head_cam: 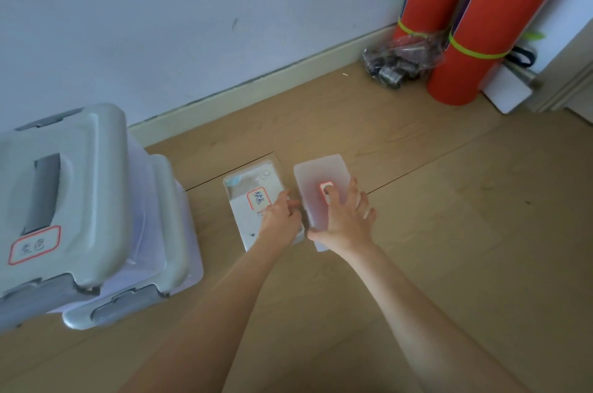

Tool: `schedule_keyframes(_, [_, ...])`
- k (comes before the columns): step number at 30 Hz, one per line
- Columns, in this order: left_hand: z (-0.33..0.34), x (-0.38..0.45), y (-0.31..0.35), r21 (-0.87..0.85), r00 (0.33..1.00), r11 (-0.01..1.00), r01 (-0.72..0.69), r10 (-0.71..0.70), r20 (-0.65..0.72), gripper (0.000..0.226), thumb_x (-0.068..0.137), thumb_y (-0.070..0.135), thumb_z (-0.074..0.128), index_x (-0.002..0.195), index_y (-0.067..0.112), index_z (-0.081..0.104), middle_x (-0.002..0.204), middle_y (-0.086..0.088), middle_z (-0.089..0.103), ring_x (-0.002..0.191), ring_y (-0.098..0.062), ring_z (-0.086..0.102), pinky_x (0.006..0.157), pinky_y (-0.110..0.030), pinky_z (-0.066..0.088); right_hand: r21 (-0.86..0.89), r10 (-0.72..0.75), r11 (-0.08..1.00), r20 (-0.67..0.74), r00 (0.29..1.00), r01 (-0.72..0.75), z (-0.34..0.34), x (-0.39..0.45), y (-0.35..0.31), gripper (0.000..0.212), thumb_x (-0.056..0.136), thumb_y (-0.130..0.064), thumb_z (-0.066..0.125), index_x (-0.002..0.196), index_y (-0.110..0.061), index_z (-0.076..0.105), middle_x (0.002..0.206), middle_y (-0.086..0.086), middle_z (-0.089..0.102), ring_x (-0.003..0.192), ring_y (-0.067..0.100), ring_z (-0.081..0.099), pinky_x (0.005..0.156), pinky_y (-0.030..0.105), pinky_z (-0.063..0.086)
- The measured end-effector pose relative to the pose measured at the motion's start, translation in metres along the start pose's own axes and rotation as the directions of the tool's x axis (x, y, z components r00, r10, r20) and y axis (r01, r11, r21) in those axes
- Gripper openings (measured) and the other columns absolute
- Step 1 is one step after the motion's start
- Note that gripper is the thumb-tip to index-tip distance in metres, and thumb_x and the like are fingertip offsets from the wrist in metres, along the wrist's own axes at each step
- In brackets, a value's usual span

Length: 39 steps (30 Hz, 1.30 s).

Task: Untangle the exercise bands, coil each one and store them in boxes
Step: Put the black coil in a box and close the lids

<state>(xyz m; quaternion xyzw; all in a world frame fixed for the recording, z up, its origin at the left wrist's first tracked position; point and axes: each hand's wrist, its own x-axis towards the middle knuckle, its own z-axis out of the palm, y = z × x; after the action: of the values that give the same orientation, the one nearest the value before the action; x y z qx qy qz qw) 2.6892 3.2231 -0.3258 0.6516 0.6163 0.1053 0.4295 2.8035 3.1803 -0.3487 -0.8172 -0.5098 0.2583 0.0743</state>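
Observation:
Two small translucent plastic boxes lie side by side on the wooden floor. The left box (247, 187) carries a red-bordered label with handwriting on its lid. My left hand (279, 214) lies on its right half, fingers curled over the edge that faces the other box. The right box (317, 171) has a frosted lid, and something reddish shows faintly through it. My right hand (345, 216) lies flat on this lid with fingers spread, thumb at the box's near left corner. No loose exercise band is in view.
A large grey-lidded storage bin (73, 216) with a red-bordered label stands at the left. Two red rolled mats (459, 39) lean in the far right corner beside a clear bag of dark items (398, 62). The wall's skirting board runs behind the boxes.

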Motion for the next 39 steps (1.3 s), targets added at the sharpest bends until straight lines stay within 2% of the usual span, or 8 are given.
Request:
schedule_keyframes(5, [0.021,0.014,0.036,-0.047,0.970,0.972,0.232,-0.228,0.080,0.035,0.092,0.013,0.047,0.124,-0.001,0.048,0.123,-0.018,0.057,0.113,-0.033,0.055,0.093,-0.038,0.046,-0.055,-0.043,0.998,-0.080,0.996,0.038,-0.006,0.001,0.015,0.090,0.069,-0.040,0.069,0.142,-0.032,0.017,0.152,0.017,-0.007,0.140,0.039,0.002,0.110,0.051,0.010])
schedule_keyframes(12, [0.030,0.022,0.039,0.076,0.948,0.948,0.311,-0.315,0.050,0.038,0.087,0.015,0.058,0.118,-0.006,0.053,0.117,-0.019,0.061,0.107,-0.031,0.060,0.077,-0.035,0.048,-0.102,-0.131,0.987,-0.060,0.990,0.125,-0.012,0.003,0.026,0.078,0.073,-0.038,0.067,0.140,-0.027,0.027,0.149,0.021,0.004,0.138,0.037,0.008,0.112,0.044,0.012])
schedule_keyframes(17, [0.030,0.027,0.036,0.187,0.972,0.959,0.212,-0.227,0.064,0.043,0.087,0.024,0.060,0.121,0.000,0.049,0.121,-0.016,0.057,0.111,-0.029,0.056,0.084,-0.032,0.044,-0.251,-0.086,0.967,-0.138,0.987,0.049,0.009,-0.005,0.021,0.080,0.078,-0.042,0.064,0.144,-0.030,0.019,0.152,0.024,-0.005,0.140,0.038,0.006,0.112,0.050,0.008])
schedule_keyframes(20, [0.026,0.023,0.030,0.048,0.983,0.982,0.182,-0.182,-0.014,0.049,0.084,0.024,0.064,0.124,0.003,0.045,0.121,-0.015,0.053,0.108,-0.029,0.055,0.079,-0.032,0.041,-0.310,-0.070,0.950,-0.136,0.988,0.025,0.009,0.006,0.014,0.085,0.078,-0.042,0.066,0.144,-0.035,0.013,0.152,0.024,-0.007,0.140,0.042,0.002,0.110,0.057,0.008])
schedule_keyframes(25, [0.015,-0.010,-0.006,0.078,0.973,0.989,-0.123,0.136,-0.185,0.046,0.089,0.002,0.047,0.134,0.007,0.043,0.131,-0.012,0.044,0.108,-0.027,0.052,0.086,-0.029,0.039,-0.407,-0.113,0.912,-0.114,0.987,0.058,0.009,0.006,0.022,0.084,0.079,-0.039,0.064,0.143,-0.031,0.010,0.152,0.022,-0.014,0.137,0.049,0.004,0.107,0.061,0.014])
schedule_keyframes(31, [-0.011,-0.043,-0.070,0.473,0.991,0.878,-0.069,0.117,-0.071,0.053,0.098,0.027,0.039,0.146,0.029,0.019,0.157,0.007,0.005,0.144,-0.017,-0.004,0.115,-0.038,0.010,0.122,0.006,0.992,-0.206,0.979,0.020,-0.028,0.002,-0.004,0.070,0.070,-0.033,0.067,0.132,-0.032,0.035,0.145,0.007,0.019,0.126,0.039,0.030,0.102,0.050,0.021])
schedule_keyframes(35, [-0.026,-0.053,-0.081,0.190,0.983,0.978,-0.080,0.110,-0.150,0.048,0.095,0.010,0.043,0.141,0.024,0.035,0.152,-0.001,0.023,0.140,-0.017,0.021,0.110,-0.032,0.021,0.064,-0.239,0.958,-0.351,0.905,0.278,-0.030,-0.008,-0.065,0.067,0.067,-0.037,0.068,0.129,-0.033,0.043,0.142,0.008,0.028,0.124,0.038,0.033,0.099,0.052,0.025])
schedule_keyframes(39, [-0.040,-0.060,-0.083,-0.267,0.967,0.963,0.049,-0.113,-0.228,0.050,0.092,0.005,0.038,0.137,0.026,0.040,0.139,0.004,0.046,0.127,-0.012,0.043,0.097,-0.024,0.030,-0.234,-0.350,0.924,-0.192,0.917,0.303,-0.001,-0.023,-0.099,0.075,0.077,-0.037,0.065,0.140,-0.034,0.025,0.151,0.010,0.011,0.132,0.047,0.016,0.105,0.060,0.014])
